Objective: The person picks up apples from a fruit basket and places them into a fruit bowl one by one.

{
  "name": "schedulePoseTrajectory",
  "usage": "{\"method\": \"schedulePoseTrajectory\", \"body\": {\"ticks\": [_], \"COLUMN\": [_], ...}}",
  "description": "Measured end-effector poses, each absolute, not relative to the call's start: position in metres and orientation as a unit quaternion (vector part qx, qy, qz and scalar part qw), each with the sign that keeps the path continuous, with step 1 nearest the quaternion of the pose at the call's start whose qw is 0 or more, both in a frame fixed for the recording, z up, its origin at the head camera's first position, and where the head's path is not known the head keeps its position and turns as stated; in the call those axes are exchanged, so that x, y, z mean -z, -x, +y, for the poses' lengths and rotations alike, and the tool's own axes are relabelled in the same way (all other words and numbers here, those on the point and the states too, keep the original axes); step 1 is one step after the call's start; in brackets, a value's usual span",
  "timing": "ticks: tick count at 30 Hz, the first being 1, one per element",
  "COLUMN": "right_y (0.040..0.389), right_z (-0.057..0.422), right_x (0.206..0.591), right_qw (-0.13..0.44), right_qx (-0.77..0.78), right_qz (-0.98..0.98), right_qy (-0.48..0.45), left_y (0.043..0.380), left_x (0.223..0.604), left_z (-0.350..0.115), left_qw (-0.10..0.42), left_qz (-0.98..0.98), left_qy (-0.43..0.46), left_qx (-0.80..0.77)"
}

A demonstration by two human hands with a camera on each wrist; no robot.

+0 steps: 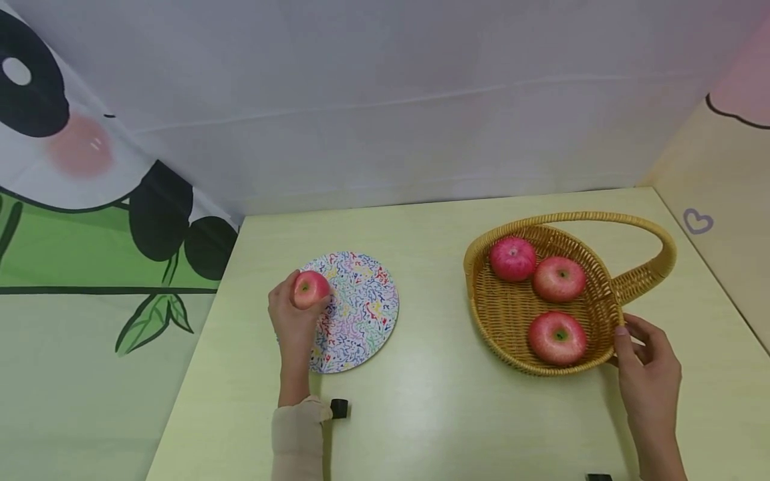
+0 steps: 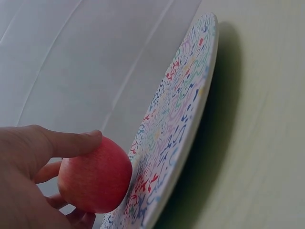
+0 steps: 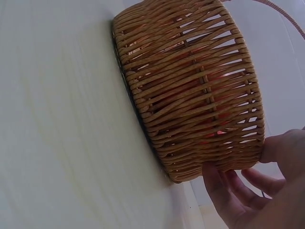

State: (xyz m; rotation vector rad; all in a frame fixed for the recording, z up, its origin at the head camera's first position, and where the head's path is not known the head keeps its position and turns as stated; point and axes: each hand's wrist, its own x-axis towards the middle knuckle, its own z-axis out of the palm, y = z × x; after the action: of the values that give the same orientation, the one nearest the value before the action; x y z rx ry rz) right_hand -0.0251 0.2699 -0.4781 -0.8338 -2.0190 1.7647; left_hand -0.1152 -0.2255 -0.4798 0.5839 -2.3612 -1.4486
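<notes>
My left hand (image 1: pixel 295 312) grips a red apple (image 1: pixel 311 289) at the left part of a round plate (image 1: pixel 367 321) with a multicoloured squiggle pattern. In the left wrist view the apple (image 2: pixel 97 176) sits between thumb and fingers, right at the plate's patterned face (image 2: pixel 167 119). On the right side of the table, my right hand (image 1: pixel 650 357) holds the rim of a woven basket (image 1: pixel 502 321), thumb at the rim and fingers against the outer wall (image 3: pixel 190 95). Inside the basket lie a deep pink apple (image 1: pixel 512 259) and two paler red apples, one behind (image 1: pixel 559 278) and one in front (image 1: pixel 557 338).
The basket's tall handle (image 1: pixel 601 217) arches over its back right side. Pale wood forms the tabletop (image 1: pixel 433 374), backed by a light cloth wall (image 1: pixel 391 147). A printed cartoon panel (image 1: pixel 90 267) stands on the left. A small black object (image 1: pixel 339 408) shows beside the left sleeve.
</notes>
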Motion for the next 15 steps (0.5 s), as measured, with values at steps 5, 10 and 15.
{"method": "schedulePoseTrajectory", "body": {"ticks": [5,10,15], "right_y": [0.0244,0.0241,0.0251], "right_z": [0.27,0.2695,0.2697], "right_x": [0.4778,0.4778,0.4784], "right_qw": [0.173,0.169,0.164], "right_qx": [-0.638,-0.64,-0.638], "right_qz": [-0.692,-0.69,-0.693], "right_qy": [0.292,0.294,0.294], "left_y": [0.1158,0.1155,0.1149], "left_x": [0.4813,0.4798,0.4777], "left_z": [-0.2267,-0.2279,-0.2274], "left_qw": [0.152,0.138,0.127], "left_qz": [-0.824,-0.832,-0.846], "left_qy": [-0.201,-0.202,-0.199], "left_qx": [0.507,0.498,0.478]}}
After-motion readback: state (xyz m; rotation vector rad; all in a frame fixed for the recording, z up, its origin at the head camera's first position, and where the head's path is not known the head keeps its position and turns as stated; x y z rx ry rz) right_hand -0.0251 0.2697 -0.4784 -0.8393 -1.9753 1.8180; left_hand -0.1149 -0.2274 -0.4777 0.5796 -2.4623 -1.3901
